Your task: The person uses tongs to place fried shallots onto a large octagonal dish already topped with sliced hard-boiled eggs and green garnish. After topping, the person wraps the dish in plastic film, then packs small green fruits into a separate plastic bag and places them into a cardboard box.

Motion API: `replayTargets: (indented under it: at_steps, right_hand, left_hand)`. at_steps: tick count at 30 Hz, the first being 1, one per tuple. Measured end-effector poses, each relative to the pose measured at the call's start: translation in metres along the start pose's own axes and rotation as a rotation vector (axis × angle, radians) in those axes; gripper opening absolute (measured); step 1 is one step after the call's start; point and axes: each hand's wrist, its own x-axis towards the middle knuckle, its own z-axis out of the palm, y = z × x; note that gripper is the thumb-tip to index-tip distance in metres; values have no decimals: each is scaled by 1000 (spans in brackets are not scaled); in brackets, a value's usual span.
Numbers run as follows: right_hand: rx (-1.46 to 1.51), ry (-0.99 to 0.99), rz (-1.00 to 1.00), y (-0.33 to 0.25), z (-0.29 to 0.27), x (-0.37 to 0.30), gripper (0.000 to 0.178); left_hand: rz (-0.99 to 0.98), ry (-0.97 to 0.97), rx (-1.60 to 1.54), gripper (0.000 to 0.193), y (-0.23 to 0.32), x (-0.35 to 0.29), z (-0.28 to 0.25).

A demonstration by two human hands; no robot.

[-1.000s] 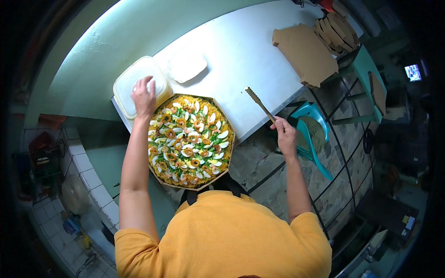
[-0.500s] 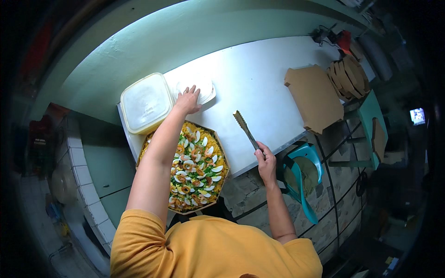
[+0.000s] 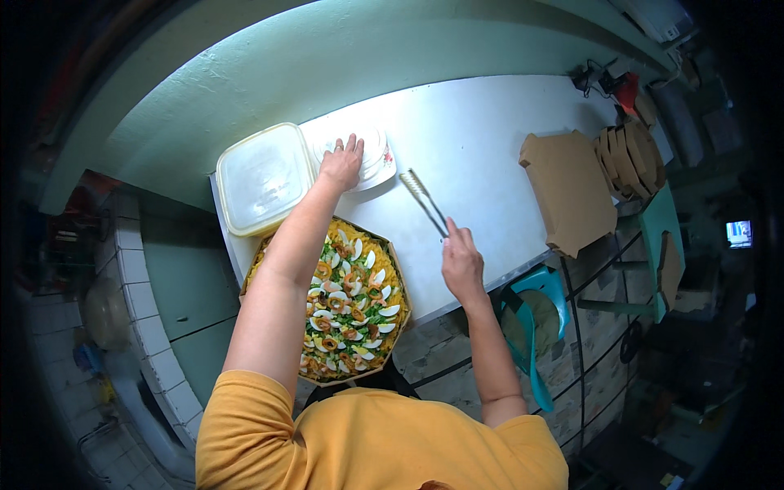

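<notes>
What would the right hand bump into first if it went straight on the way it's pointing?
The tongs in the right hand would probably touch the right rim of the white flower-patterned dish first, though their height is unclear; they might pass above.

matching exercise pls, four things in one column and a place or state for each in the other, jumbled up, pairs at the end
1. tongs
2. plastic tub
3. food
4. white dish

A. topped with egg pieces
B. beneath the left hand
C. lidded, at the table's left end
D. held in the right hand

Pairs: 1-D, 2-C, 3-A, 4-B
</notes>
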Motion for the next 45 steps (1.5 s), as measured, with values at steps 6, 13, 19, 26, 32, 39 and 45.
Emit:
replayTargets:
  at_steps: [6, 13, 19, 26, 32, 39, 45]
  right_hand:
    - [-125, -189, -20, -26, 78, 61, 44]
    - [2, -13, -90, -8, 116, 101, 36]
    - [210, -64, 107, 44, 76, 11, 26]
    - [766, -137, 546, 38, 115, -80, 30]
    - [609, -190, 646, 38, 109, -69, 44]
    - [799, -219, 684, 17, 101, -98, 43]
    - [1001, -157, 749, -3, 102, -143, 43]
  left_hand:
    - [81, 127, -193, 76, 3, -12, -3]
    - [192, 475, -724, 47, -12, -109, -58]
    - [-554, 733, -892, 23, -112, -304, -29]
    - [-933, 160, -1217, 24, -93, -445, 100]
    - [-1070, 234, -1665, 28, -61, -442, 135]
    - [-1039, 148, -1568, 43, -69, -428, 144]
    - [-924, 47, -1397, 66, -95, -419, 134]
